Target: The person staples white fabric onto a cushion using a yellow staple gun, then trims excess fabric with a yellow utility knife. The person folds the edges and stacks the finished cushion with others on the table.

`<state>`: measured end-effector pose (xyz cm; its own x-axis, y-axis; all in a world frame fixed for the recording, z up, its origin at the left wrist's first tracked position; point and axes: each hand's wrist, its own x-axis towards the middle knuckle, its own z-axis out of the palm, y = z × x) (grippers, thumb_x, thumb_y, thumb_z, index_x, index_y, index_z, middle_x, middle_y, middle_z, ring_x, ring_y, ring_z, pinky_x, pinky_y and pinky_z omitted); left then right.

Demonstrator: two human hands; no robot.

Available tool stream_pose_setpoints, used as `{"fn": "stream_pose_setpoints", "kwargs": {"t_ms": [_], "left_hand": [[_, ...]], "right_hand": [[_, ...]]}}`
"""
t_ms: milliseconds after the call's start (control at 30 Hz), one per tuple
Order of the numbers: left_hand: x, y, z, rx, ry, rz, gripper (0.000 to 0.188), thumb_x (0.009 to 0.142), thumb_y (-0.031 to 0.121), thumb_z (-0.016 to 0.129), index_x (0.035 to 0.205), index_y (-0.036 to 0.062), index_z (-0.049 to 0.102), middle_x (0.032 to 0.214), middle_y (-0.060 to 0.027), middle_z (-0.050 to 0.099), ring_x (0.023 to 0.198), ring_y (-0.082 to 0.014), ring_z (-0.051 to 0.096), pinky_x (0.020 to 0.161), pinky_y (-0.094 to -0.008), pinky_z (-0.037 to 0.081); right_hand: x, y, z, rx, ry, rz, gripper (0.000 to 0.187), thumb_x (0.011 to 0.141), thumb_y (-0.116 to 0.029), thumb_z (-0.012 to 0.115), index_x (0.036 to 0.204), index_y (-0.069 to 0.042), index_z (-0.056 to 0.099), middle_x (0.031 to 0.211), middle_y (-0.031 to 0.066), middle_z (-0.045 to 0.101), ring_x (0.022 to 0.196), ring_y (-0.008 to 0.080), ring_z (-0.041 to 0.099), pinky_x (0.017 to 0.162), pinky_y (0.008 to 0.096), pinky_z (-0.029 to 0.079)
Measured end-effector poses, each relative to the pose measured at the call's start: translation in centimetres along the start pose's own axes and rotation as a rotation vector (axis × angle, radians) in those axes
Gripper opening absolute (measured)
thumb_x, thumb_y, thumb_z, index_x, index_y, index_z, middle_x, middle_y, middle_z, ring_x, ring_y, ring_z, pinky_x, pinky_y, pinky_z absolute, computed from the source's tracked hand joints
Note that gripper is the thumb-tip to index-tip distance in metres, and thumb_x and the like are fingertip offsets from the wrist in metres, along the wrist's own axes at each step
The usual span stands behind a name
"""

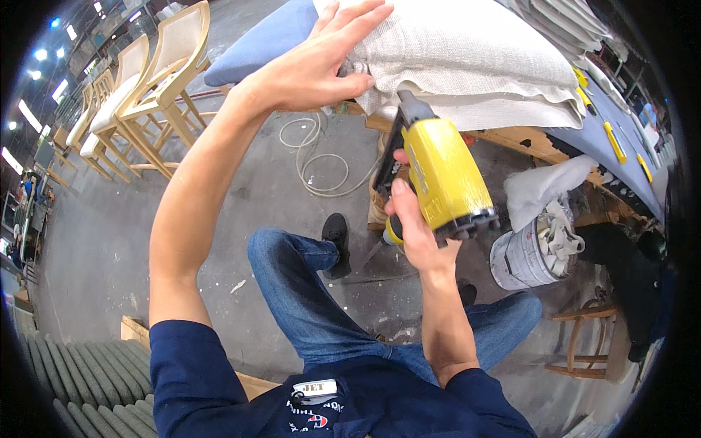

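My right hand [416,230] is wrapped round the handle of a yellow and black pneumatic staple gun [444,171]. Its dark nose points up at the near edge of a light grey, woven fabric-covered piece [467,47], close to the cloth; whether it touches I cannot tell. On the left part of that fabric my left hand [328,62] lies with fingers stretched and thumb apart, pressing near the corner. Loose cloth folds hang along the near edge. A blue padded surface [252,47] shows beneath and to the left.
A pale air hose [321,171] coils on the floor. Right of my legs stands a white bucket [522,255] of scraps, with white wadding [544,193] above it. Yellow-handled tools [615,142] lie on the bench at right. Wooden chairs [164,73] line the far left; a wooden stool [588,343] stands at right.
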<state>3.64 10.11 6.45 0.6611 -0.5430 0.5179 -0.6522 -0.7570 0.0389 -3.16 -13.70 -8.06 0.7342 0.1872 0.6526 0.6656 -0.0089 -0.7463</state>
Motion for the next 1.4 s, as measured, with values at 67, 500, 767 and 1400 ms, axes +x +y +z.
{"fn": "stream_pose_setpoints", "kwargs": {"t_ms": [67, 500, 767, 1400], "left_hand": [[0.0, 0.1, 0.9, -0.026, 0.170, 0.110, 0.077, 0.091, 0.009, 0.063, 0.162, 0.0054, 0.033, 0.162, -0.0212, 0.039, 0.156, -0.0381, 0.029, 0.130, -0.0508, 0.018], [0.2, -1.7, 0.2, 0.004, 0.199, 0.064, 0.067, 0.095, 0.017, 0.056, 0.159, 0.0064, 0.042, 0.164, -0.0195, 0.041, 0.153, -0.0350, 0.036, 0.127, -0.0443, 0.025], [-4.5, -10.0, -2.4, -0.064, 0.217, -0.281, 0.069, 0.101, 0.033, 0.061, 0.162, 0.0084, 0.038, 0.167, -0.0142, 0.039, 0.155, -0.0293, 0.035, 0.128, -0.0447, 0.025], [1.5, -7.8, 0.5, -0.130, 0.318, -0.344, 0.062, 0.109, 0.037, 0.025, 0.152, 0.0038, 0.054, 0.157, -0.0171, 0.053, 0.147, -0.0307, 0.046, 0.125, -0.0386, 0.028]], "right_hand": [[-0.7, 0.1, -1.0, 0.076, 0.015, 0.062, 0.046, 0.099, -0.004, 0.064, 0.143, 0.000, 0.053, 0.128, 0.0153, 0.067, 0.073, 0.0121, 0.063, 0.065, 0.0287, 0.054], [-4.2, 2.7, -9.5, 0.220, 0.280, 0.382, 0.046, 0.096, 0.002, 0.066, 0.141, 0.000, 0.055, 0.129, 0.0137, 0.068, 0.074, 0.0121, 0.064, 0.066, 0.0287, 0.055], [4.7, -1.9, -26.5, -0.454, 0.440, -0.032, 0.034, 0.100, -0.012, 0.069, 0.130, 0.002, 0.064, 0.116, 0.0070, 0.072, 0.069, 0.0066, 0.058, 0.062, 0.0256, 0.050], [30.0, 13.4, -57.2, -1.714, 0.063, 0.352, 0.095, 0.087, -0.061, 0.076, 0.157, -0.004, 0.045, 0.138, 0.0283, 0.064, 0.128, 0.0412, 0.062, 0.106, 0.0474, 0.049]]}}
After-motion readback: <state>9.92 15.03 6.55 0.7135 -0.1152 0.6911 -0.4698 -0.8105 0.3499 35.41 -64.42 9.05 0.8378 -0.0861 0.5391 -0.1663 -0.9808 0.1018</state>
